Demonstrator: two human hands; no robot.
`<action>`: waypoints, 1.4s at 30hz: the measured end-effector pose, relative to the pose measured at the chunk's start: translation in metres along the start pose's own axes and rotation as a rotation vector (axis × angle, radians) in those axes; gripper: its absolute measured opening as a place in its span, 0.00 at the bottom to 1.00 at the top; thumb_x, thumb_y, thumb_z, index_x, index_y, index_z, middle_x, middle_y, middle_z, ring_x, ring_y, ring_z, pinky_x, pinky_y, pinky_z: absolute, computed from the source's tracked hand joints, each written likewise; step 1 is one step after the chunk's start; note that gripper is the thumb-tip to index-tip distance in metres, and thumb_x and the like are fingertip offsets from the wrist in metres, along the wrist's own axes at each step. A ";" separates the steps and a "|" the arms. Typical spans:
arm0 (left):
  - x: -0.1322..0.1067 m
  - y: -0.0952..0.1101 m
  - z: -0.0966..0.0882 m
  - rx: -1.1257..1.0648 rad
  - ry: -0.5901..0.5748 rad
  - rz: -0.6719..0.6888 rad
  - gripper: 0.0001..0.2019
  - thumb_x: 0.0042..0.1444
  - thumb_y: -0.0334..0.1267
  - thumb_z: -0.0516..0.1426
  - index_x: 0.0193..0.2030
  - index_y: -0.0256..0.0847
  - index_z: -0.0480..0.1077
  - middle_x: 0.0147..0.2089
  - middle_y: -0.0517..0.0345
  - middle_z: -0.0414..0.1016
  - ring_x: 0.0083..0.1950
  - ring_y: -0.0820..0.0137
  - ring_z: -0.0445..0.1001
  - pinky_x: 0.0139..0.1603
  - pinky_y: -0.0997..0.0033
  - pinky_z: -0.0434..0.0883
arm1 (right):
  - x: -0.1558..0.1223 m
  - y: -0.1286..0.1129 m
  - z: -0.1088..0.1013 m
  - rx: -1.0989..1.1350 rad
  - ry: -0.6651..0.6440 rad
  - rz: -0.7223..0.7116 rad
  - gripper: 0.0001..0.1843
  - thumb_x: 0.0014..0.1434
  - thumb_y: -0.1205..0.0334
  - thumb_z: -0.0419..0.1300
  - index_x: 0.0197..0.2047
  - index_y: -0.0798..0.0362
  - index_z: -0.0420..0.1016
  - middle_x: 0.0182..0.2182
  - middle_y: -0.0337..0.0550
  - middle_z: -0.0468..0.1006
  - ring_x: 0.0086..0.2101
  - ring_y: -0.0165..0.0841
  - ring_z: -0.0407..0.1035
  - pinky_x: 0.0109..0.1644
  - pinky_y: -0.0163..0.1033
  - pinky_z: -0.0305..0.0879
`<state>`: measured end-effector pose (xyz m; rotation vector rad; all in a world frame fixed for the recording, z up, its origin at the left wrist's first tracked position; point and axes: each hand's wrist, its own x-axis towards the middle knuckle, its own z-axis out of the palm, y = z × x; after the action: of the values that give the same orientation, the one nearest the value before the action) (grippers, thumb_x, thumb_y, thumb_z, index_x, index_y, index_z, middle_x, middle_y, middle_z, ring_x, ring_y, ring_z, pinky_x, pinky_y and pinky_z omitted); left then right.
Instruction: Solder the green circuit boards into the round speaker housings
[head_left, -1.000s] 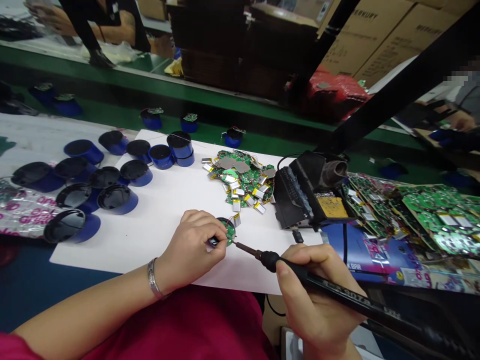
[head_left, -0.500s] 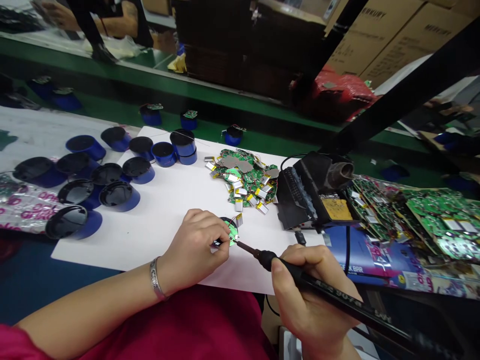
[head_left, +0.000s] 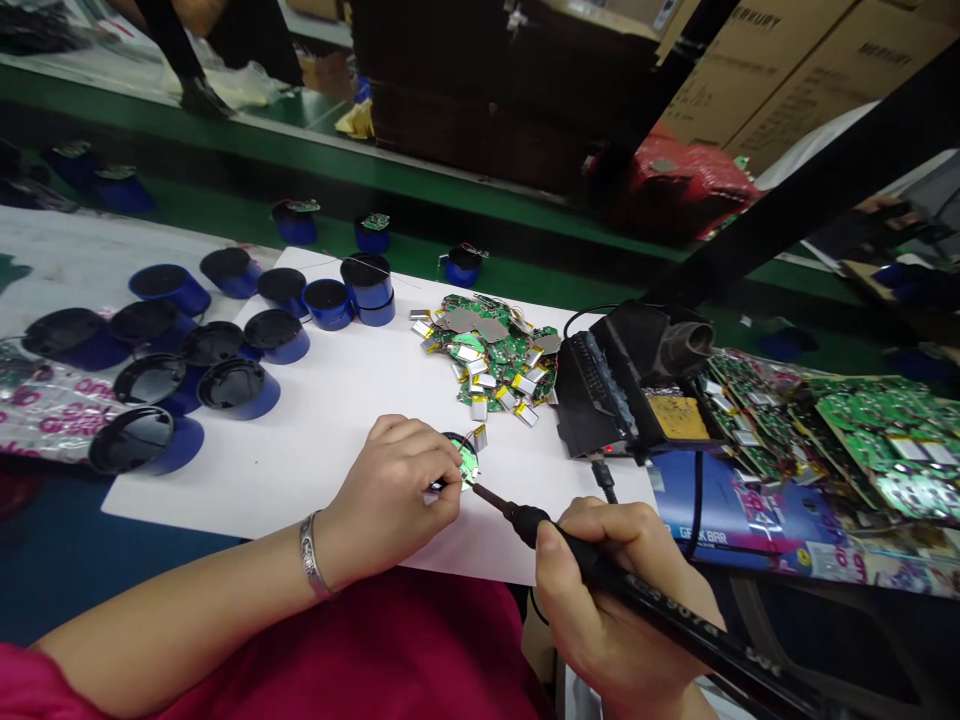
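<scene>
In my right hand is a black soldering iron, its tip at the lower right edge of a small green circuit board. The board lies in a round black part on white paper. My left hand is closed over the board's left side, thumb and fingertips pinched together; what they grip is mostly hidden. A small silver battery with a yellow end rests at the board's upper right edge. Beyond it lies a pile of green boards with red wires and several silver batteries.
Several blue cylindrical housings with black tops stand on the left. A black soldering stand with a yellow sponge is at right, beside stacked circuit boards. Behind runs a green conveyor carrying blue housings. A co-worker's arm shows at top left.
The soldering iron's handle has shifted slightly left, its tip staying at the board. Blue housings on the conveyor have moved a little left. A red light now shows on the stand. My left hand is nearly still.
</scene>
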<state>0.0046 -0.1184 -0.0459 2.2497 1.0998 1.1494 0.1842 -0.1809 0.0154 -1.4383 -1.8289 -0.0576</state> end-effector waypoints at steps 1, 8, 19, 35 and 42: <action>0.000 0.000 0.000 0.001 0.003 0.004 0.07 0.49 0.24 0.61 0.26 0.40 0.71 0.33 0.64 0.80 0.37 0.68 0.77 0.45 0.61 0.66 | -0.001 0.001 0.000 0.006 -0.011 -0.025 0.08 0.58 0.66 0.60 0.31 0.50 0.63 0.20 0.30 0.68 0.20 0.24 0.63 0.27 0.33 0.62; 0.000 -0.001 -0.001 0.004 -0.003 0.017 0.07 0.50 0.25 0.61 0.26 0.40 0.72 0.33 0.63 0.80 0.37 0.68 0.77 0.45 0.61 0.66 | -0.004 0.005 0.001 0.066 -0.097 -0.144 0.09 0.57 0.68 0.59 0.34 0.50 0.60 0.19 0.30 0.64 0.18 0.24 0.61 0.26 0.33 0.61; 0.001 -0.001 -0.002 0.016 -0.013 0.020 0.08 0.50 0.24 0.61 0.26 0.41 0.73 0.34 0.64 0.81 0.37 0.68 0.77 0.45 0.61 0.66 | -0.005 0.000 -0.008 0.153 -0.093 -0.077 0.09 0.56 0.71 0.60 0.36 0.51 0.63 0.20 0.31 0.66 0.19 0.25 0.62 0.25 0.34 0.59; 0.001 0.000 -0.003 0.015 -0.024 0.019 0.07 0.50 0.25 0.61 0.26 0.40 0.73 0.33 0.63 0.80 0.37 0.68 0.77 0.46 0.60 0.66 | 0.001 -0.002 -0.004 0.011 -0.126 -0.193 0.09 0.57 0.68 0.58 0.34 0.49 0.59 0.18 0.30 0.65 0.18 0.25 0.61 0.22 0.33 0.56; 0.002 0.000 -0.003 0.025 -0.030 0.021 0.08 0.51 0.25 0.60 0.26 0.41 0.73 0.33 0.63 0.81 0.37 0.68 0.77 0.46 0.60 0.66 | 0.000 -0.008 -0.007 -0.008 -0.206 -0.336 0.11 0.55 0.73 0.60 0.35 0.50 0.61 0.18 0.31 0.66 0.19 0.26 0.61 0.24 0.34 0.59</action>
<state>0.0028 -0.1172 -0.0429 2.2951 1.0865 1.1123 0.1816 -0.1877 0.0236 -1.1634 -2.2276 -0.0882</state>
